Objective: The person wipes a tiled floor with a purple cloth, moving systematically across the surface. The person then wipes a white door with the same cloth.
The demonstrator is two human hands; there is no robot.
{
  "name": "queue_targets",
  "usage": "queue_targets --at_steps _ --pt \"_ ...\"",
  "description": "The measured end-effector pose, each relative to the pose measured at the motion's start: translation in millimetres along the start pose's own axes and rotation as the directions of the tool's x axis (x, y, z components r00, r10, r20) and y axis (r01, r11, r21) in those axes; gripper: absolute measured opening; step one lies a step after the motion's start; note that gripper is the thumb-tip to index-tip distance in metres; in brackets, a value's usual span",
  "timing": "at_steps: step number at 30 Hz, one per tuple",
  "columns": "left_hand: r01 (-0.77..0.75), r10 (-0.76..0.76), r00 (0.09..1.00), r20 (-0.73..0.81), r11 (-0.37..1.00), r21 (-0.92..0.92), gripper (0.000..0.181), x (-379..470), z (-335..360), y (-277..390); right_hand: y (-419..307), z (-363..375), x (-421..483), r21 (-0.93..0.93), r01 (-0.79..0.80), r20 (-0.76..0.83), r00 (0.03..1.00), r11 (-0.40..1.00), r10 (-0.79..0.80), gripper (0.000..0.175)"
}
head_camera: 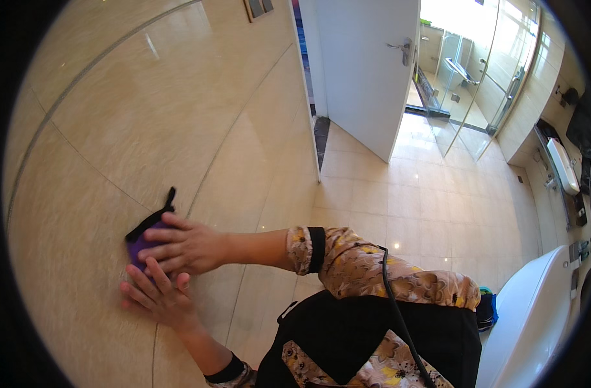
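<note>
A purple cloth (pixel 136 250) with a black edge and a black loop lies against the beige tiled wall (pixel 130 136) at the left. My right hand (pixel 188 246) is laid flat over it, fingers pointing left, pressing it to the wall. Just below is my left hand (pixel 162 298), its fingers spread and its thumb apart, by the cloth's lower edge; whether its fingertips touch the cloth is hard to tell. Part of the cloth is hidden under the right hand.
A white door (pixel 365 63) stands ajar beyond the wall's edge, near a glass shower enclosure (pixel 470 82). To the right are a white washbasin (pixel 563 165) and a large white bathtub-like fixture (pixel 523 320). A black cable (pixel 394 310) runs down over my sleeve and front.
</note>
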State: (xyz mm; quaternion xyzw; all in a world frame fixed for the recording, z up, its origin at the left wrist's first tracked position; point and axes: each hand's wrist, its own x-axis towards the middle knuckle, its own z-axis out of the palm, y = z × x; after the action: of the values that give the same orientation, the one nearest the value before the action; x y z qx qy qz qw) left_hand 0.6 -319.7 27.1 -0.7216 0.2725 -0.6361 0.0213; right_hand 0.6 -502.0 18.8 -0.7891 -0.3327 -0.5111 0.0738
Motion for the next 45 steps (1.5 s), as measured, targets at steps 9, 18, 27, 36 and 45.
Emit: queue_targets --at_steps 9,18,27,36,45 --pt "0.044 -0.044 0.993 0.108 0.999 0.005 0.071 -14.3 -8.5 3.2 103.9 11.6 -84.6 0.121 -0.822 -0.315 0.5 0.557 0.807 0.065" --pt "0.025 -0.034 0.989 0.147 0.998 0.062 0.057 10.9 -4.1 6.6 -33.5 73.6 -96.0 0.049 -0.625 -0.19 0.76 0.779 0.621 0.064" --pt "0.023 -0.041 0.982 0.183 0.995 0.095 0.054 11.6 -13.0 5.9 -10.3 73.4 -120.1 -0.075 -0.65 0.004 0.758 0.756 0.652 0.062" --pt "0.023 -0.045 0.978 0.202 0.993 0.113 0.058 12.5 -9.8 8.5 100.6 48.5 -131.2 0.266 -0.843 -0.442 0.324 0.467 0.836 0.059" --pt "-0.013 -0.023 0.975 0.219 0.987 0.161 0.063 14.9 -10.3 7.4 -102.8 71.7 -132.3 0.223 -0.548 0.062 0.833 0.806 0.549 0.06"
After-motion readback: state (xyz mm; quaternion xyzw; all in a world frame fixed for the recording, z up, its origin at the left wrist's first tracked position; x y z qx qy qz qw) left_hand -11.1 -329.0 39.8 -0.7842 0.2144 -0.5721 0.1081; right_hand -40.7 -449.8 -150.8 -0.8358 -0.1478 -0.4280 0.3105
